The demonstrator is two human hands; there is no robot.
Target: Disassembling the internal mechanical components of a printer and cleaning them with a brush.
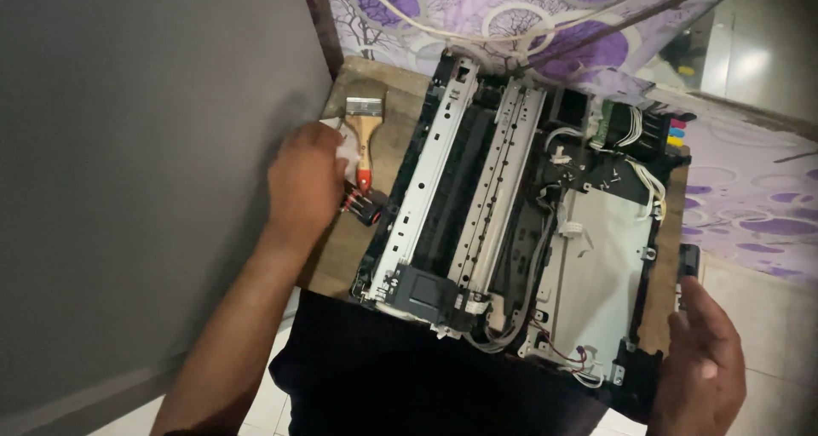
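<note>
Wooden-handled brush (365,134) beside opened printer (511,223), left hand (305,185) clutching white cloth (345,146), right hand (700,359) loose at printer's edge.

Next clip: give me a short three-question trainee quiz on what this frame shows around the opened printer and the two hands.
1. True or false: the left hand rests on the metal plate inside the opened printer.
2. Which thing lies on the wooden board right beside the left hand?
A. a paintbrush with a wooden handle
B. a hammer
C. a roll of tape
3. Fill in: the right hand is at the printer's near ____ corner, beside a small black part.

Key
1. False: it is on the board left of the printer, over a white cloth.
2. A
3. right
</note>
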